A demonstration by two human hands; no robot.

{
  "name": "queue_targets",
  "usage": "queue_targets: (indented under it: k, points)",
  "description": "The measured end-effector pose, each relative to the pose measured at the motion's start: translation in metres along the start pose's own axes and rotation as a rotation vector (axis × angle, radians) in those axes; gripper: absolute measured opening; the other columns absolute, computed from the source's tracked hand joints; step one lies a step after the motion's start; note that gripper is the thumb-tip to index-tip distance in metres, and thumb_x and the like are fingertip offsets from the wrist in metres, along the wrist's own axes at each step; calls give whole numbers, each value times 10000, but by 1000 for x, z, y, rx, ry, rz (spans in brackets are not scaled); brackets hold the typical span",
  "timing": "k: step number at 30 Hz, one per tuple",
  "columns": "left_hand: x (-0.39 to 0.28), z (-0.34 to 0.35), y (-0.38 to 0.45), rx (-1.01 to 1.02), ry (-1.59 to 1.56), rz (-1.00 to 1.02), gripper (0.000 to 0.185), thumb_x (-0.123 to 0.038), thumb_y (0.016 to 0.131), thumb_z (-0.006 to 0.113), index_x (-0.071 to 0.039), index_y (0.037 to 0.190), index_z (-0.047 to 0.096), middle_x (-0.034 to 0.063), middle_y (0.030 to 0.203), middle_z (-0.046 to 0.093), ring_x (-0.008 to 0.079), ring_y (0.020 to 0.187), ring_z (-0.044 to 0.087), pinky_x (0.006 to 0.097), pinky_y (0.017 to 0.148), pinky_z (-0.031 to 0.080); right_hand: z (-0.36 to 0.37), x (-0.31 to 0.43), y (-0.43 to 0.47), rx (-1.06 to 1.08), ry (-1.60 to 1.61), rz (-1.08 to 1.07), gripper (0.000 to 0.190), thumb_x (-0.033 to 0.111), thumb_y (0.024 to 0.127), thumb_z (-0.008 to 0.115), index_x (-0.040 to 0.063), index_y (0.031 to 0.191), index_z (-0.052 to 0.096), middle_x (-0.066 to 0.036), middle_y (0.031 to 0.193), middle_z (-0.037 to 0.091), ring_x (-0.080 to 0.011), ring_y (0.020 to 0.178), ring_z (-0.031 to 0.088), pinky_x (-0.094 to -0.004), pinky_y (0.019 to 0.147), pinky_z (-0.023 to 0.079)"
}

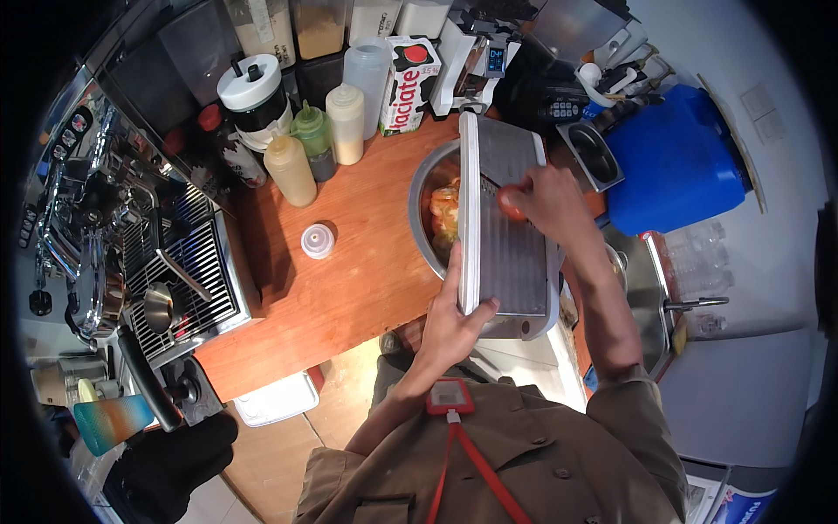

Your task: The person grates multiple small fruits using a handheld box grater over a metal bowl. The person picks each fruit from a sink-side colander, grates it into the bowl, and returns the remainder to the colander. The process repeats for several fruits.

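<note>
A mandoline slicer [514, 275] with a white frame and a grey ridged bed slants over a metal bowl [419, 226]. My left hand [452, 327] grips its near end, thumb on top and fingers along the white side. Pressed against the bed by the blade, a red tomato [510, 202] sits under the fingers of my right hand [556, 200]. Orange-red slices [445, 213] lie in the bowl, where the slicer covers the right part. How much of the tomato is left is hidden by my right hand.
Squeeze bottles [290, 171] and a milk carton [410, 85] line the back of the wooden counter [366, 275]. A small white cap [317, 241] lies nearby. An espresso machine [98, 262] stands left; a blue canister [674, 164] and a sink [638, 281] are right.
</note>
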State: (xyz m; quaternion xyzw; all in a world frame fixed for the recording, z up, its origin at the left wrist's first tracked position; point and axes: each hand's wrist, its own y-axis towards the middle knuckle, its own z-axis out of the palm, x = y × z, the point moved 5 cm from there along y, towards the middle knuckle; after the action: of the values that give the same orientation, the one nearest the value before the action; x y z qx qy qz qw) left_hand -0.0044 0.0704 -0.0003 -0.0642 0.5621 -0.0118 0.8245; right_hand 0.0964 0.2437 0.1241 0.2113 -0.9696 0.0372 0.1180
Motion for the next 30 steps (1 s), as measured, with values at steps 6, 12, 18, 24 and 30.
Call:
queue_targets:
  k: [6, 12, 18, 24, 30]
  points:
    - [-3, -4, 4, -38, 195, 89, 1002, -122, 899, 719, -70, 1694, 112, 263, 1401, 642, 307, 1229, 678, 386, 1055, 509, 12, -7, 20, -139, 168, -24, 345, 203, 843, 816, 4, 1110, 730, -216, 831, 733, -379, 843, 747, -449, 795, 571]
    - [1, -3, 2, -8, 58, -20, 957, -46, 886, 683, -25, 1687, 161, 205, 1545, 522, 259, 1356, 556, 360, 1156, 409, 4, -11, -8, -9, 160, -364, 381, 27, 782, 817, 1, 1157, 755, -157, 1009, 776, -338, 949, 751, -413, 871, 579]
    - [-3, -1, 2, -13, 43, 40, 959, -22, 892, 671, -26, 1690, 141, 203, 1552, 510, 254, 1357, 552, 356, 1149, 419, 8, -12, 1, -96, 126, -164, 277, 159, 819, 812, 10, 1052, 803, -187, 976, 773, -357, 911, 755, -404, 831, 582]
    - [-2, -2, 3, -6, 48, 14, 965, -2, 884, 663, -29, 1692, 136, 206, 1554, 509, 261, 1367, 546, 361, 1159, 408, 12, -13, 24, -108, 18, -11, 285, 271, 821, 836, 30, 972, 821, -191, 782, 748, -386, 786, 747, -430, 783, 585]
    - [-4, -2, 2, -4, 63, -8, 965, 1, 877, 664, -26, 1690, 144, 213, 1548, 517, 255, 1365, 550, 352, 1158, 407, 11, -10, 28, -210, -54, 30, 296, 326, 838, 844, 37, 889, 811, -177, 757, 742, -363, 757, 750, -439, 771, 585]
